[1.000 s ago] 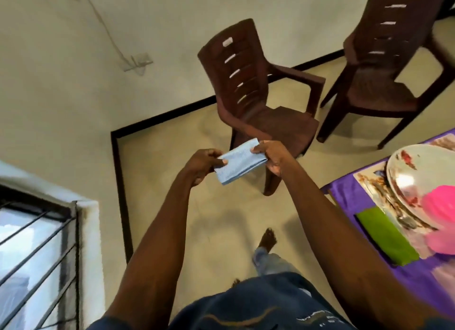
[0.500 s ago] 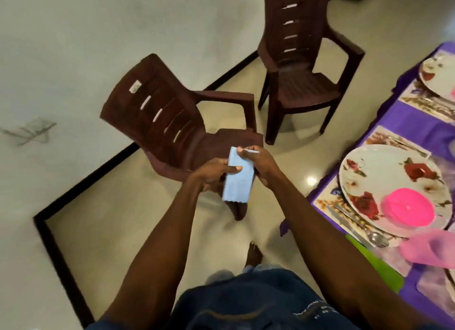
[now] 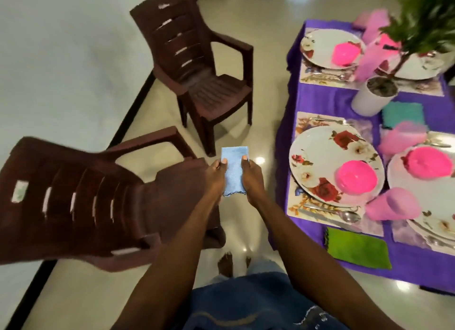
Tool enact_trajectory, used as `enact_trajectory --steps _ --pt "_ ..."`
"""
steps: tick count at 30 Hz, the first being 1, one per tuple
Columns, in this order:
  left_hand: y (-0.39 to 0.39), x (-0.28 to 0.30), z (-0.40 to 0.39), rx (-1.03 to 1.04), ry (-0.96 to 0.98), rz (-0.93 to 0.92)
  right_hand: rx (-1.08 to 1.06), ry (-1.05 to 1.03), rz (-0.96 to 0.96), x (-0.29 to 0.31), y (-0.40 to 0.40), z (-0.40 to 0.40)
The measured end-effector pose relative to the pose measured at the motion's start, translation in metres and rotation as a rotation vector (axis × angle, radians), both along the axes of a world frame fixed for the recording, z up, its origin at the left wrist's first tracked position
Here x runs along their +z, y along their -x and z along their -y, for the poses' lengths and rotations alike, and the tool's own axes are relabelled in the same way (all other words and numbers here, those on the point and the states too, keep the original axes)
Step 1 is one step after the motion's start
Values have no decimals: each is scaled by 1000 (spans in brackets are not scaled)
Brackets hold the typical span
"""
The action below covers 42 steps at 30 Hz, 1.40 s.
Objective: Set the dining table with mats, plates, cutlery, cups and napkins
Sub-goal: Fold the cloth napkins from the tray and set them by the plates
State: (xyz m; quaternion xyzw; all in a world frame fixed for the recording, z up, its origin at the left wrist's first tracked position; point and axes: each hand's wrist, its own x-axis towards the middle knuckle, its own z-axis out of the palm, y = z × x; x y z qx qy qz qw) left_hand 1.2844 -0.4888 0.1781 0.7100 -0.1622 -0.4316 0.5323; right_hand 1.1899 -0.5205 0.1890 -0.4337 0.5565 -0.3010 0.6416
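Standing on bare floor between two brown plastic chairs and the dining table (image 3: pixel 320 103), the person holds a folded blue napkin (image 3: pixel 234 172) out in front, above the floor and well left of the table's near edge; the purple cloth on that table hangs over its left side, and a strip of open tiled floor runs along that side. The near chair (image 3: pixel 98 201) sits left of the table, its seat corner just beside the left hand (image 3: pixel 215 179); the far chair (image 3: pixel 197 66) stands beyond it, also left of the table, with a gap of floor between the two.

On the table, the nearest floral plate (image 3: pixel 320 162) lies close to the left edge on a printed mat, a pink bowl (image 3: pixel 357 179) on it; a spoon (image 3: pixel 344 216) and knife lie on the mat's near side, a pink cup (image 3: pixel 394 204) lies tipped beside the plate, and a green napkin (image 3: pixel 357 248) lies at the near corner. A teal napkin (image 3: pixel 403 113) lies further in, beside a white plant pot (image 3: pixel 371 98).

Both arms reach forward, hands level; the left hand pinches the napkin's left edge, thumb on top, fingers curled beneath; the right hand (image 3: pixel 253 179) pinches the right edge likewise; the napkin's length runs away from the body, its scalloped end nearest the person.
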Motion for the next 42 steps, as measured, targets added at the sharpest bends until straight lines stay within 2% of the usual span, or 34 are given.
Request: enact_trajectory --steps 3,6,11,13,17,23,29,34,39,42 --pt "4 -5 31 -141 -22 48 -155 -6 1 -3 10 19" --pt "13 -8 61 -210 -29 21 -278 -12 0 -14 20 39" --pt "37 -6 118 -338 -5 -14 -313 -20 -38 -11 48 86" --pt "47 -5 139 -389 8 30 -340 -12 -88 -9 54 107" --pt "69 -3 183 -480 2 145 -529 20 -164 -11 66 141" --pt "95 -10 266 -724 40 251 -743 24 -268 -25 84 205" --pt "82 -27 379 -942 68 308 -906 27 -331 -40 65 301" --pt "48 -42 493 -1153 120 377 -1075 -73 -362 -45 22 400" --pt "40 -25 568 -1319 -94 95 -1219 -102 -396 -37 18 460" --pt "52 -30 597 -1486 -122 51 -1253 -92 -420 -38 29 478"
